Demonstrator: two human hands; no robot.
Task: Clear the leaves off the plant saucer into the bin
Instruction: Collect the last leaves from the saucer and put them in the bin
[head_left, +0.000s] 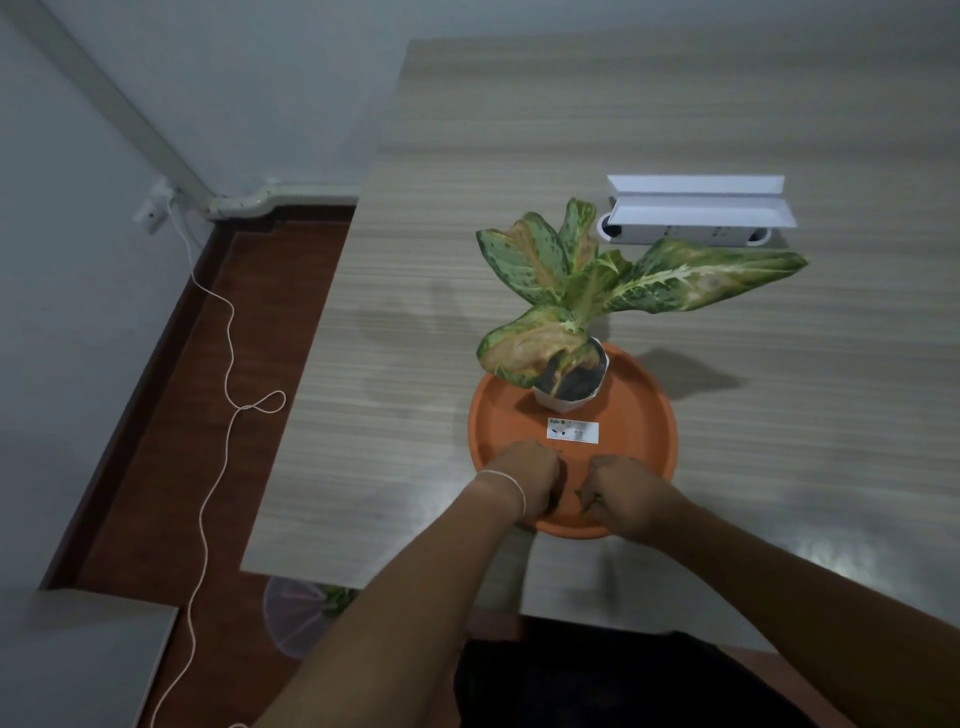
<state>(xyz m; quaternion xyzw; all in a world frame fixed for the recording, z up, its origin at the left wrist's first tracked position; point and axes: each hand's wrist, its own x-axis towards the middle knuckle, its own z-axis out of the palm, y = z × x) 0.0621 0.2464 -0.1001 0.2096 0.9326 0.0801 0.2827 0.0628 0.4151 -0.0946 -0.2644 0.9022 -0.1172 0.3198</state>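
Observation:
An orange round plant saucer (639, 415) lies on the wooden desk near its front edge. A small white pot (550, 399) with a green-and-pink leafy plant (582, 280) stands at the saucer's far side. Both hands rest in the saucer's near part. My left hand (527, 475) is closed with dark leaf bits showing under its fingers. My right hand (626, 493) is closed on small green leaf pieces (592, 500). A pale mesh bin (298, 616) with some green leaves in it stands on the floor under the desk's left corner, partly hidden by the desk.
A white label (572, 431) is stuck on the saucer. A white power strip with an open white box on it (696, 215) lies at the back of the desk. A white cable (218, 415) runs across the red-brown floor from a wall socket (153, 210).

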